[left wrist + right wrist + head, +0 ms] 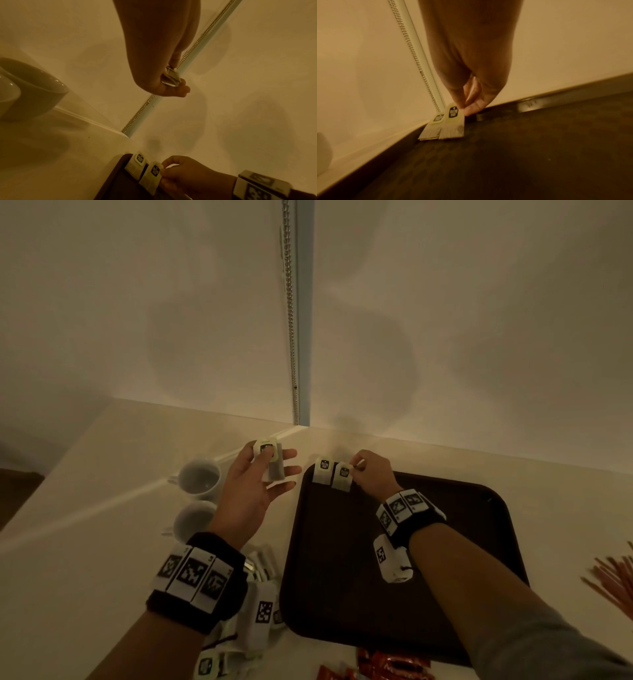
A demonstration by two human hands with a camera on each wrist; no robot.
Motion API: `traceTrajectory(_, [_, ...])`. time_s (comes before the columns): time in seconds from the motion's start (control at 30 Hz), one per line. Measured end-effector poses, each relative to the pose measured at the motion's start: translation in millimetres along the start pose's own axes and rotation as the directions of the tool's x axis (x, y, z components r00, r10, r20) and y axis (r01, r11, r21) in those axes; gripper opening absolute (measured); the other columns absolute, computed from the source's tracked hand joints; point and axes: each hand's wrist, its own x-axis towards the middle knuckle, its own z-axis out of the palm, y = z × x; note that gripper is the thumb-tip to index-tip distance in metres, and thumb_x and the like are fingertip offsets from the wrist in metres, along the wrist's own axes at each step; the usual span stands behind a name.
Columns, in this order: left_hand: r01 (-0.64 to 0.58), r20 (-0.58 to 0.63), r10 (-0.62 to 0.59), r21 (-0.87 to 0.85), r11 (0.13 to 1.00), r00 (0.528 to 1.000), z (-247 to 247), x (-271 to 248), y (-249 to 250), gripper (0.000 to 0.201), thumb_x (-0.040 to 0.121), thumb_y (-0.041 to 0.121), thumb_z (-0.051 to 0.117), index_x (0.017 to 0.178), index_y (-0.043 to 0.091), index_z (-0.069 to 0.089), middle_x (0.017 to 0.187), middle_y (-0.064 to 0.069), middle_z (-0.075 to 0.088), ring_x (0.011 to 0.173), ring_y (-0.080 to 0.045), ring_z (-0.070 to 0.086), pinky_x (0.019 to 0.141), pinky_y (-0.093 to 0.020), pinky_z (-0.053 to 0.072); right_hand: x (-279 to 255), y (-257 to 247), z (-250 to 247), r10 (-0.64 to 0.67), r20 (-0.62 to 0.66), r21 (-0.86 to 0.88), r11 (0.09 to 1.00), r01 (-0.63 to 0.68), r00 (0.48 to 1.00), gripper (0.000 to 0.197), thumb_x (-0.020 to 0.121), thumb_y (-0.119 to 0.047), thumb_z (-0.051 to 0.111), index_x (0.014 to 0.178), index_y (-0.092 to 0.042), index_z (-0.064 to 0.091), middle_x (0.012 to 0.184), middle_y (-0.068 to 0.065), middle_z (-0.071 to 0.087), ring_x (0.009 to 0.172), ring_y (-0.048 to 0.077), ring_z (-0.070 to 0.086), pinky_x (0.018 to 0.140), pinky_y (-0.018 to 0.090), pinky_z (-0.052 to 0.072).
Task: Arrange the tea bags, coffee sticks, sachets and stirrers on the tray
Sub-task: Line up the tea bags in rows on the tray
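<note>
A dark brown tray (445,542) lies on the pale counter. Two tea bags lie side by side at its far left corner. My right hand (371,474) pinches the top edge of the right-hand tea bag (342,475), also seen as tea bag (453,121) and tea bag (153,174). The other tea bag (323,470) lies free beside it. My left hand (260,474) hovers left of the tray, thumb pressing a small stack of tea bags (272,463) against its fingers; the stack (171,76) shows edge-on in the left wrist view.
Two white cups (200,479) stand left of the tray. More tea bags and sachets (239,635) lie under my left wrist. Red coffee sticks (387,666) lie at the front edge, orange stirrers (613,580) at the right. A wall with a bead chain (291,320) rises behind.
</note>
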Motion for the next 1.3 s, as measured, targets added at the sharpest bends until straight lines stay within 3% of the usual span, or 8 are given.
traceTrajectory(0.23, [0.122, 0.025, -0.120, -0.121, 0.985, 0.992, -3.5, 8.6, -3.4, 0.032, 0.102, 0.032, 0.031, 0.105, 0.016, 0.058, 0.090, -0.008, 0.073, 0.072, -0.019, 0.069, 0.054, -0.020, 0.051, 16.1, 4.8, 8.8, 0.031, -0.043, -0.021, 0.999, -0.032, 0.999, 0.007, 0.085, -0.007, 0.062, 0.089, -0.003, 0.065, 0.095, 0.013, 0.066, 0.088, 0.026, 0.064, 0.081, 0.039, 0.054])
traceTrajectory(0.57, [0.148, 0.046, -0.143, -0.149, 0.978, 0.989, -2.3, 10.9, -7.4, 0.045, 0.101, 0.042, 0.025, 0.107, 0.015, 0.059, 0.090, -0.010, 0.074, 0.071, -0.020, 0.070, 0.055, -0.020, 0.053, 25.7, 9.0, 16.1, 0.046, -0.058, -0.015, 0.999, -0.047, 0.997, 0.002, 0.086, -0.008, 0.062, 0.085, -0.007, 0.064, 0.095, 0.012, 0.066, 0.090, 0.026, 0.064, 0.078, 0.035, 0.054])
traceTrajectory(0.7, [0.142, 0.072, -0.133, -0.138, 0.980, 0.988, -0.4, 12.1, -6.0, 0.052, 0.101, 0.048, 0.019, 0.111, 0.014, 0.058, 0.093, -0.011, 0.074, 0.075, -0.022, 0.071, 0.056, -0.021, 0.053, 18.8, -2.8, 7.0, 0.045, -0.078, 0.059, 0.997, -0.041, 0.996, 0.019, 0.089, -0.022, 0.062, 0.102, -0.008, 0.061, 0.100, 0.010, 0.066, 0.088, 0.021, 0.061, 0.076, 0.028, 0.052])
traceTrajectory(0.77, [0.140, 0.093, -0.128, -0.131, 0.981, 0.987, 3.7, 13.2, -3.4, 0.055, 0.100, 0.050, 0.017, 0.113, 0.013, 0.057, 0.094, -0.011, 0.073, 0.074, -0.023, 0.071, 0.056, -0.022, 0.053, 9.3, -28.8, -7.6, -0.039, -0.075, 0.177, 0.983, 0.052, 0.996, 0.022, 0.090, -0.029, 0.060, 0.103, -0.011, 0.062, 0.098, 0.006, 0.066, 0.078, 0.011, 0.058, 0.067, 0.017, 0.047])
traceTrajectory(0.83, [0.132, 0.120, -0.117, -0.122, 0.984, 0.986, 9.8, 14.1, -1.0, 0.058, 0.099, 0.052, 0.017, 0.115, 0.013, 0.057, 0.095, -0.012, 0.073, 0.075, -0.024, 0.070, 0.056, -0.023, 0.054, -5.9, -64.9, -28.1, -0.219, 0.001, 0.297, 0.932, 0.208, 0.976, 0.020, 0.091, -0.032, 0.058, 0.101, -0.016, 0.066, 0.096, 0.001, 0.067, 0.079, 0.008, 0.058, 0.070, 0.016, 0.045])
traceTrajectory(0.97, [0.083, 0.189, -0.068, -0.072, 0.994, 0.980, 27.6, 10.3, 6.6, 0.054, 0.096, 0.051, 0.027, 0.122, 0.015, 0.056, 0.107, -0.008, 0.071, 0.084, -0.022, 0.070, 0.063, -0.023, 0.054, -43.3, -124.9, -66.3, -0.530, 0.126, 0.311, 0.824, 0.474, 0.838, 0.011, 0.086, -0.027, 0.065, 0.095, -0.021, 0.068, 0.088, -0.005, 0.066, 0.076, 0.003, 0.057, 0.067, 0.008, 0.041])
traceTrajectory(1.17, [-0.126, 0.251, 0.123, -0.002, 0.992, 0.960, 44.5, -3.0, 16.1, 0.029, 0.081, 0.016, 0.062, 0.110, 0.020, 0.062, 0.109, 0.000, 0.068, 0.105, -0.019, 0.065, 0.081, -0.027, 0.052, -66.3, -159.2, -107.7, -0.647, 0.002, 0.209, 0.746, 0.632, 0.763, 0.005, 0.084, -0.019, 0.068, 0.084, -0.015, 0.070, 0.076, -0.009, 0.064, 0.067, 0.001, 0.054, 0.060, 0.007, 0.039])
traceTrajectory(1.3, [-0.204, 0.260, 0.203, -0.023, 0.979, 0.944, 50.4, -9.5, 24.5, 0.028, 0.077, 0.017, 0.063, 0.105, 0.018, 0.064, 0.099, 0.004, 0.072, 0.095, -0.016, 0.068, 0.080, -0.025, 0.051, -79.8, -176.7, -133.1, -0.678, -0.021, 0.146, 0.725, 0.673, 0.735, 0.005, 0.081, -0.023, 0.072, 0.084, -0.020, 0.072, 0.075, -0.011, 0.067, 0.065, 0.001, 0.055, 0.064, 0.012, 0.044])
